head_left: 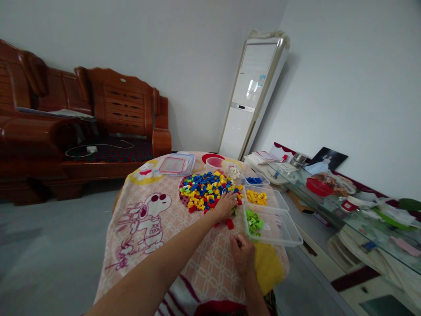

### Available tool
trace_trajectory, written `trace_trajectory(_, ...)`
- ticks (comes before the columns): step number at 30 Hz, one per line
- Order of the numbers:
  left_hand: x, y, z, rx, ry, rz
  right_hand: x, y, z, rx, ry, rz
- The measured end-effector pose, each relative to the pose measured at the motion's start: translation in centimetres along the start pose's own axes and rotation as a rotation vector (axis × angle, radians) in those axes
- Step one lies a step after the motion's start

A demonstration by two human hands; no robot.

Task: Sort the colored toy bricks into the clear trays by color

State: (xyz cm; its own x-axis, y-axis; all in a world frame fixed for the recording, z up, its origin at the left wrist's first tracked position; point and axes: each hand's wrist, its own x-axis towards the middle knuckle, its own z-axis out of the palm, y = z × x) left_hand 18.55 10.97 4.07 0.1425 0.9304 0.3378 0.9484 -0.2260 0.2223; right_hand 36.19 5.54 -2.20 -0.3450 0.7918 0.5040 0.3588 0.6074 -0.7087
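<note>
The left hand (pixel 226 206) reaches palm down over the near right side of a mixed heap of small red, yellow, blue and green plastic blocks (pixel 205 188) on a pink patterned cloth-covered desk (pixel 213 263). Its fingers are partly extended among the blocks; whether they grip one, I cannot tell. The right hand (pixel 242 250) rests curled in a loose fist near the desk's front edge, and whether it encloses anything is hidden.

To the right stand clear plastic boxes (pixel 287 232): the nearest contains bright green blocks (pixel 253 221), the middle one yellow blocks (pixel 258 198), the farthest blue blocks (pixel 254 180).

The tightly mingled colours could let a wrong block come up with a wanted one if the fingers close carelessly. Pushing into the heap could spill its edge; a loose red block (pixel 230 224) lies apart, where the right wrist or fist could brush it. The nearest box seems to jut past the desk's edge, so a sideways knock might tip it.
</note>
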Motion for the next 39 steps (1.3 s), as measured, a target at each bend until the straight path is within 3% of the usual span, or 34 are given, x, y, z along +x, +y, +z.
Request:
trace_trajectory(6, -1.1, -0.6, -0.1, -0.187, 0.145, 0.059, 0.0, 0.3, 0.0, -0.020, -0.010, -0.017)
trace_trajectory(14, -3.8, -1.0, -2.1, -0.429, 0.287, -0.004, -0.1, 0.3, 0.0, -0.026, -0.020, -0.023)
trace_trajectory(19, -4.9, -1.8, -1.8, -0.452, 0.313, -0.088, 0.0, 0.0, -0.1, -0.032, -0.006, -0.028)
trace_trajectory(23, -5.1, -2.3, -1.6, -0.530, 0.294, -0.245, 0.1, -0.3, -0.2, -0.023, -0.002, -0.027)
trace_trajectory(26, -4.7, -2.2, -1.8, -0.581, 0.275, -0.331, 0.0, -0.5, -0.2, -0.021, 0.003, -0.028)
trace_trajectory(28, -4.0, -1.7, -2.0, -0.590, 0.286, -0.307, 0.0, -0.5, -0.2, -0.025, 0.000, -0.033)
trace_trajectory(36, 0.8, 2.5, -2.0, -0.782, 0.166, 0.061, 0.1, -0.1, -0.2, 0.025, -0.005, -0.025)
trace_trajectory(39, 1.2, 1.8, -2.3, -0.696, 0.256, -0.037, 0.1, -0.1, -0.1, 0.029, -0.002, -0.010)
